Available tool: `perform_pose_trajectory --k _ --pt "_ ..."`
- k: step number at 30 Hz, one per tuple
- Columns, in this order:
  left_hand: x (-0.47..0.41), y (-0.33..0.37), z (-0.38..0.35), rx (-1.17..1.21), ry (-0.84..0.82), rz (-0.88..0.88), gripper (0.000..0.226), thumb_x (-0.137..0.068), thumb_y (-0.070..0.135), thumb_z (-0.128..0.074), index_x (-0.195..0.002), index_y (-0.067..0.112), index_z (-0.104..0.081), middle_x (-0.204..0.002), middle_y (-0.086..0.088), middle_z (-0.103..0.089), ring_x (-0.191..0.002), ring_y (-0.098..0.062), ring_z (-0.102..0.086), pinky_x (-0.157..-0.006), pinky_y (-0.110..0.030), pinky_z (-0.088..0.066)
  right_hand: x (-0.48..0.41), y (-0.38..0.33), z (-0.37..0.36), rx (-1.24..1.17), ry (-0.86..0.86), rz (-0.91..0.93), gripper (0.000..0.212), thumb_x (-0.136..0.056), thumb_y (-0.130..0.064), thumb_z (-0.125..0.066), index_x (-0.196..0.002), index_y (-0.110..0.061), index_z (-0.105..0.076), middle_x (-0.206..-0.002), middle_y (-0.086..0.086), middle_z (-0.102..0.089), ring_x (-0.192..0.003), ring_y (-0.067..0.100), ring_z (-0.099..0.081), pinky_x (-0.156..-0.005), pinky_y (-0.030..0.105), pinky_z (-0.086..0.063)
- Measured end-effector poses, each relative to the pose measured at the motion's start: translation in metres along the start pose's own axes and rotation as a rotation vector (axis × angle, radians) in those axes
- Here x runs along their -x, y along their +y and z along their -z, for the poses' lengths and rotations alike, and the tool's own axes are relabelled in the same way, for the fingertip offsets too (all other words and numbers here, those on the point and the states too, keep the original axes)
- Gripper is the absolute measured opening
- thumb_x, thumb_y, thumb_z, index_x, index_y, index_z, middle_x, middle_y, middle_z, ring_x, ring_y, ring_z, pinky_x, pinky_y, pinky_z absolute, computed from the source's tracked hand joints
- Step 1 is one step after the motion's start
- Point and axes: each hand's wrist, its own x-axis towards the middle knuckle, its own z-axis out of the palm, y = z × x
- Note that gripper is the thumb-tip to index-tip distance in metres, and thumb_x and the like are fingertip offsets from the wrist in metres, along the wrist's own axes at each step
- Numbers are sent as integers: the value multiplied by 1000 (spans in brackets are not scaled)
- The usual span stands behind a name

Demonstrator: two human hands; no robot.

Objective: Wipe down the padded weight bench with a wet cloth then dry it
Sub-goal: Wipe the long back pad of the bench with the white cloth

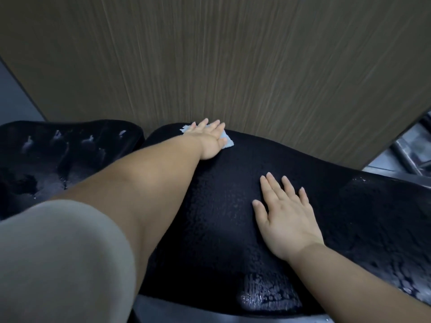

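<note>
Here my left hand (210, 139) pressed the cloth (228, 142) flat, fingers straight, at the far edge of the bench (217, 234); my right hand (288, 220) lay flat nearer me, holding nothing.

Straight ahead of me rises a wood-grain wall panel (233, 66), dull brown, its fine pale streaks running top to bottom and fanning out a little toward the upper edge. It fills most of what I see. On my left the panel ends at a dark slanted edge (23, 87), and beyond it lies a plain grey-blue surface (14, 96), flat and unmarked. On my right the panel is cut off along another slant, and past it I make out dark metal bars (405, 159), blurred, above a strip of pale grey floor (382, 170). The light is dim and even, with no hard shadows on the panel, only a faint sheen along the grain.
</note>
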Motion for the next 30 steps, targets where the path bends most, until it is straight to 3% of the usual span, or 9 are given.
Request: perform_pose_trajectory --k 8,22,30 --pt "13 -6 0 2 9 18 58 -105 42 -15 -155 22 5 -162 9 11 -149 -18 13 -120 -40 8 -2 -1 0 0 14 1 60 -98 -50 -11 -153 -29 -2 -159 -14 4 -147 14 10 -120 41 5" --pt "214 -38 -58 23 -42 -167 59 -104 42 -14 -152 27 16 -156 17 25 -141 -6 29 -112 -26 22 0 -4 1 19 31 11 59 -99 -47 -15 -153 -24 -10 -160 -9 -6 -147 17 -1 -120 41 -3" --pt "251 -44 -76 -9 -44 -200 57 -104 44 -14 -147 33 22 -148 24 31 -139 -4 34 -113 -27 23 4 -4 2 16 44 22 58 -100 -45 -17 -153 -21 -14 -160 -6 -10 -147 16 -4 -120 36 -5"
